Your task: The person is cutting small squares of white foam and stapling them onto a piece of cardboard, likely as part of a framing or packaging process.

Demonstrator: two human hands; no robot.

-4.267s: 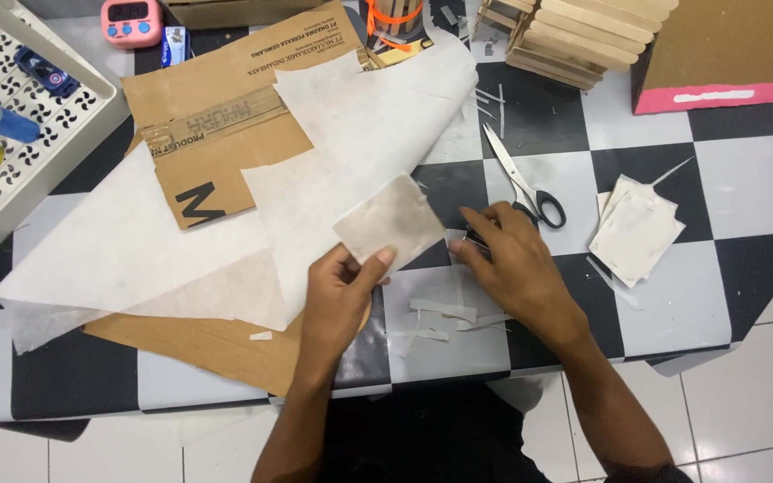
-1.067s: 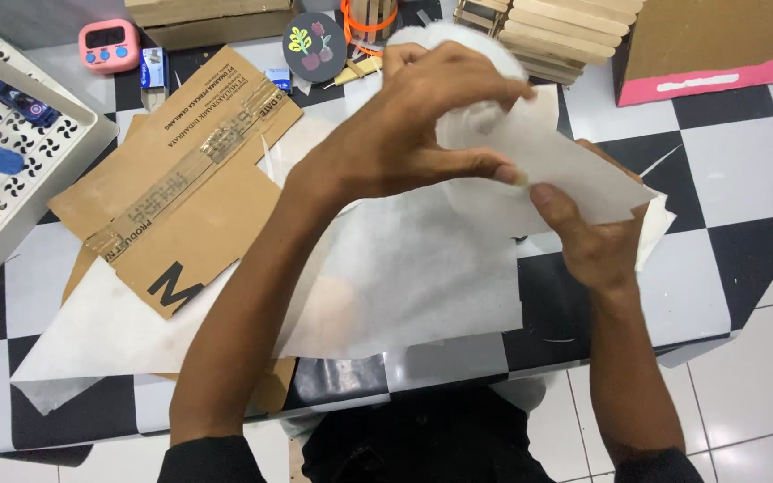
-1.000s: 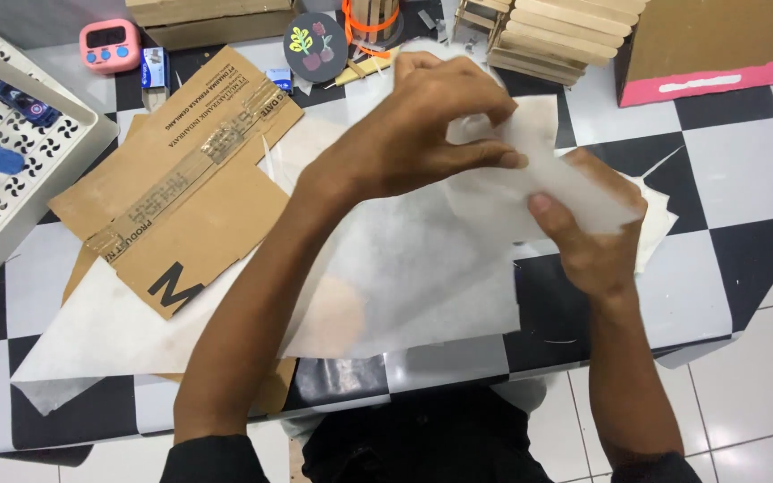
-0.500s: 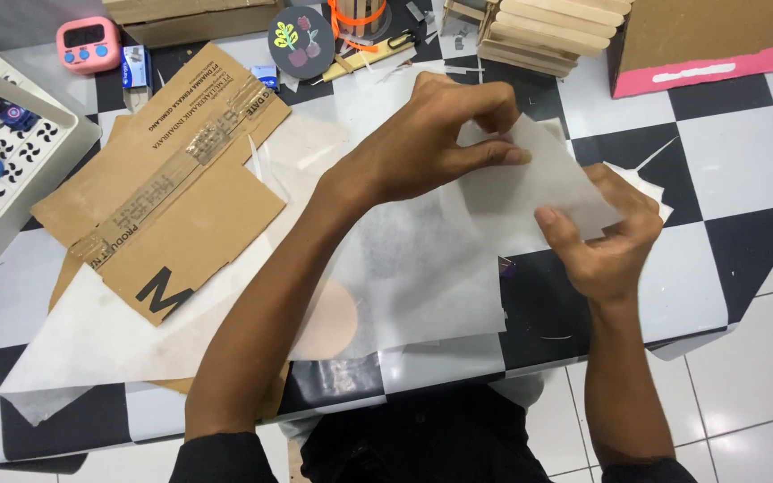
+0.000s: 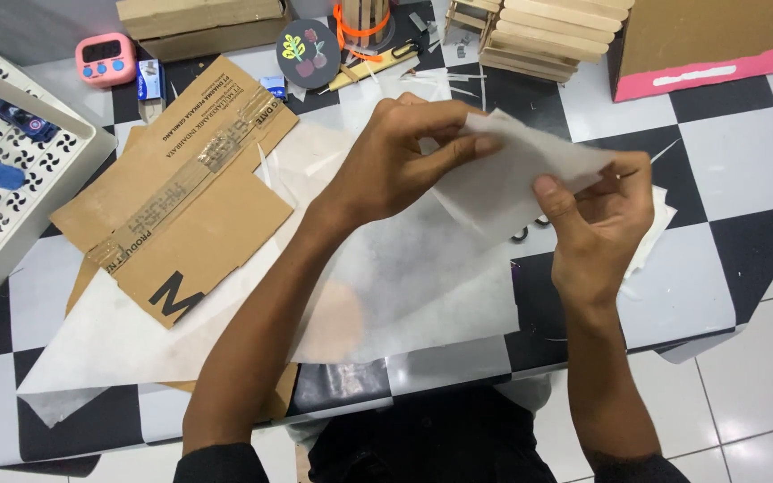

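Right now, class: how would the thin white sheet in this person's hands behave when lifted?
Probably floppy: the white sheet drapes down from both hands. Likely very light, since fingertips alone hold it. Perhaps easily torn, being thin enough to show the table through.

free: checkered table (image 5: 726,268) right of hands | blocked: cardboard (image 5: 181,224) left, wooden sticks (image 5: 547,36) behind

Black-and-white checkered table (image 5: 735,268), covered across the middle by a large sheet of thin white paper (image 5: 386,286) with flattened brown cardboard (image 5: 181,206) partly on top. Along far edge: pink timer (image 5: 106,60), round black coaster (image 5: 309,54), stack of wooden sticks (image 5: 547,36), brown box with pink strip (image 5: 709,40). White perforated tray (image 5: 11,179) at left edge.
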